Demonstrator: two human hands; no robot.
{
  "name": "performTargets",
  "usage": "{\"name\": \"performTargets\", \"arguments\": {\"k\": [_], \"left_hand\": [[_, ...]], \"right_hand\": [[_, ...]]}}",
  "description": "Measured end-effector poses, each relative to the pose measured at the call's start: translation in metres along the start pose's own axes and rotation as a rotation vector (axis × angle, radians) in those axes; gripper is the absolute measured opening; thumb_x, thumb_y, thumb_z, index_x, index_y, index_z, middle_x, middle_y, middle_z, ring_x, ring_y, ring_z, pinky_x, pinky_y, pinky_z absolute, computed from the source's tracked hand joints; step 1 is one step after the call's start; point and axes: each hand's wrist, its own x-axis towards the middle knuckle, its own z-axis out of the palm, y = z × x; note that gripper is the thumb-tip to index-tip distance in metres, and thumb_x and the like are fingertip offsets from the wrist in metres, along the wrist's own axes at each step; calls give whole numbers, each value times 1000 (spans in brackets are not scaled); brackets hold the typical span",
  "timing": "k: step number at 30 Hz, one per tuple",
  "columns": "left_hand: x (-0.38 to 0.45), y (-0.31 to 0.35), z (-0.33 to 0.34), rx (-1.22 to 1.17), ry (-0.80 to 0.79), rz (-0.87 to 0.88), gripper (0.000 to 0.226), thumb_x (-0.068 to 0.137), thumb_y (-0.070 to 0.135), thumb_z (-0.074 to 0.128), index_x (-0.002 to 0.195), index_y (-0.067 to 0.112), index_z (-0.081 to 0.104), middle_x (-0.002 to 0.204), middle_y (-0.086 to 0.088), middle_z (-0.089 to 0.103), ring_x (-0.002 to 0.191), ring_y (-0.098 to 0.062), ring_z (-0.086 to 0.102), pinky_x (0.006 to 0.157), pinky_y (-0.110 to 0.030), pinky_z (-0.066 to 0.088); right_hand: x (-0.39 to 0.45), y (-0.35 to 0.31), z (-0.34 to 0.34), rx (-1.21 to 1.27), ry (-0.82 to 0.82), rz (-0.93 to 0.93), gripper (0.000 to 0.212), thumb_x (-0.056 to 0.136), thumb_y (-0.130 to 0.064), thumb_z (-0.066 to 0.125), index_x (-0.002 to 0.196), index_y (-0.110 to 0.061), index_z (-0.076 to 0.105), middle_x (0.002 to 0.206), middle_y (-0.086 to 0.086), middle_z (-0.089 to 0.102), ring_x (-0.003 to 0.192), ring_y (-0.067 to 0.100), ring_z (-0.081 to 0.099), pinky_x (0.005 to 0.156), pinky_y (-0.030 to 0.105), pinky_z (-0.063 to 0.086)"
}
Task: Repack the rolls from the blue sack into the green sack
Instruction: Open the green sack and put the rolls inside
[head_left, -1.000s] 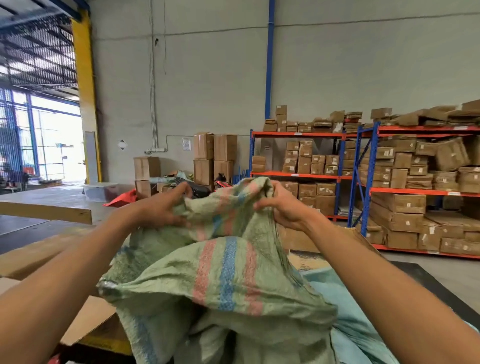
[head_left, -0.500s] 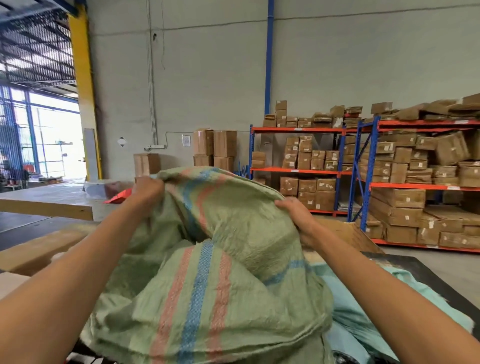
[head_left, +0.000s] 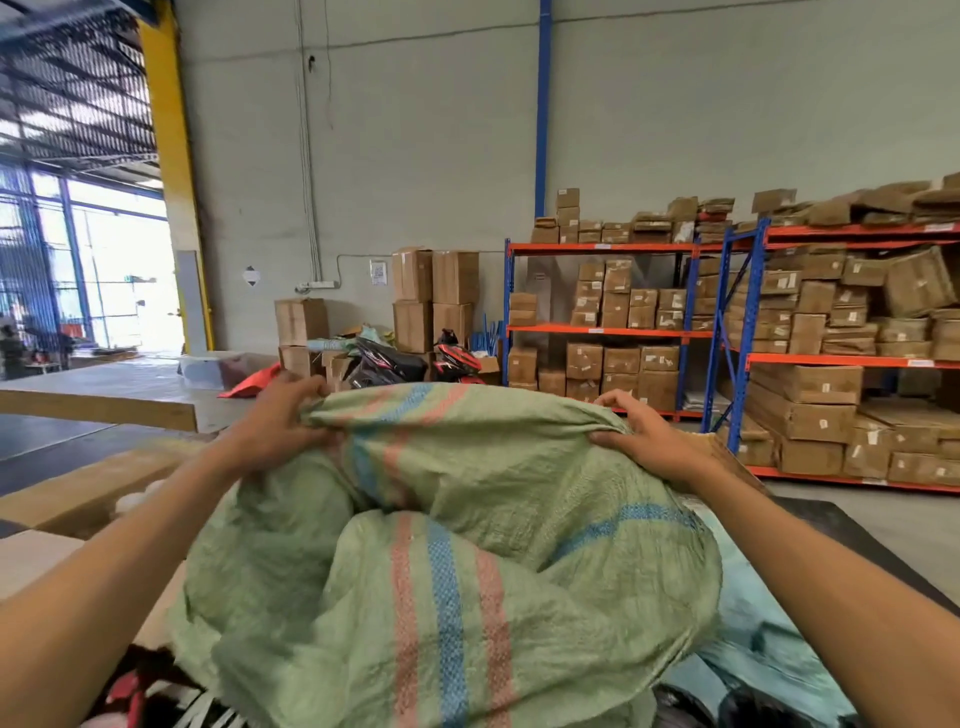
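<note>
A green woven sack (head_left: 519, 483) with pink and blue stripes billows in front of me, filling the lower middle of the view. My left hand (head_left: 283, 421) grips its far edge on the left. On the right, my right hand (head_left: 644, 441) grips the same edge. A light blue sack (head_left: 763, 639) lies under and to the right of the green one. At the bottom left something red, black and white (head_left: 140, 696) shows below the green sack; I cannot tell what it is. No rolls can be made out.
Flat cardboard (head_left: 78, 493) lies to the left. A dark mat (head_left: 852, 530) covers the floor at right. Blue and orange racks (head_left: 727, 332) full of cartons stand at the back right. Stacked cartons (head_left: 436, 296) and motorbikes (head_left: 415, 364) stand by the far wall.
Both hands moved apart along the green sack's far edge and lowered a little, spreading the sack wider. The view tilted so the far wall and motorbikes show above the sack.
</note>
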Motion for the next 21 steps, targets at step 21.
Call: {"name": "performTargets", "arguments": {"k": [21], "left_hand": [[-51,61,-23,-299,-367,-318,74,42,26,80,111,22,54,110,-10,65,94,-20,66,71,-26,56]], "right_hand": [[7,1,-13,505,-146,410,40,97,-37,59,124,-8,63,100,14,74,88,30,72,79,41,59]]}}
